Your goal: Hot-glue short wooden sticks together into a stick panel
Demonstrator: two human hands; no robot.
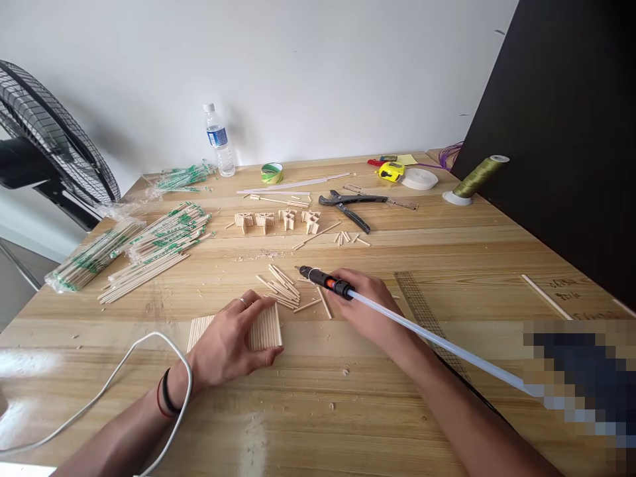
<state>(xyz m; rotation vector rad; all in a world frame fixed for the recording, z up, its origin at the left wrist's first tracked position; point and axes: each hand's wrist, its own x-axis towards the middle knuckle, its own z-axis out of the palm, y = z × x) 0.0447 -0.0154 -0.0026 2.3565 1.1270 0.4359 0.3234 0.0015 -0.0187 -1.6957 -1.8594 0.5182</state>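
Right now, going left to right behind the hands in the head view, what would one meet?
Black wire-caged fan, clear plastic bottle with blue label, green-and-yellow tape roll, black hinged hand tool, flat white roll, olive-green thread spool.

Wooden table with scattered sticks

Pale, wood-grained tabletop; blue-and-white label on the clear bottle; bright yellow tape measure; olive-green thread; black grid pattern marks the clear ruler; the wall is whitish.
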